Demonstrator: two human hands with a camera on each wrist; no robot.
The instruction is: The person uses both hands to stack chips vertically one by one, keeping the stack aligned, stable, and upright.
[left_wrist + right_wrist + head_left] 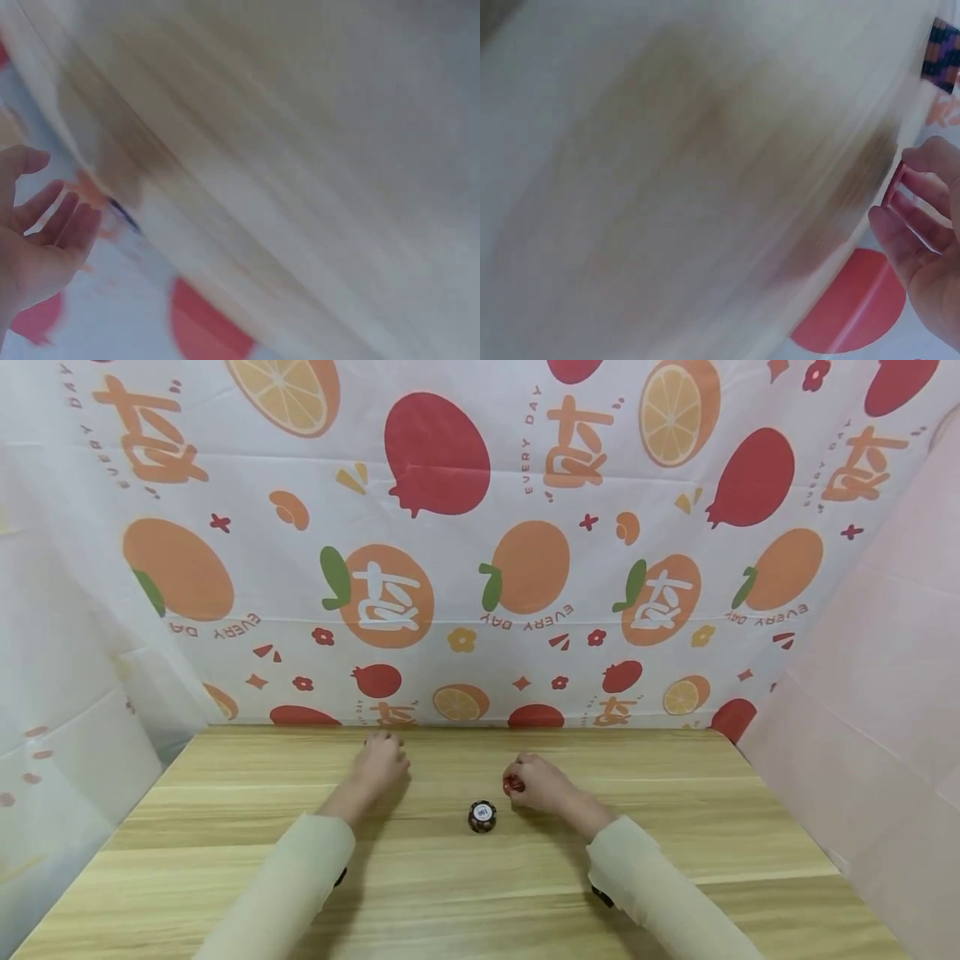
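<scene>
A stack of dark poker chips (482, 816) with a white "100" label on top stands on the table between the hands. The right wrist view catches the side of this stack (941, 56), striped dark and orange. My right hand (542, 783) pinches a red poker chip (513, 784) between thumb and fingers, just beyond and right of the stack. In the right wrist view the red chip (894, 184) appears edge-on. My left hand (381, 764) is near the table's far edge with loosely bent fingers and an empty palm. Close to its fingertips lies a thin dark piece (124, 214), blurred.
The light wood table (450, 893) ends at a white cloth (465, 652) printed with fruit, hanging behind it. Pale cloths also hang at the left (60, 693) and right (862, 693). Both forearms in light sleeves reach in from the near side.
</scene>
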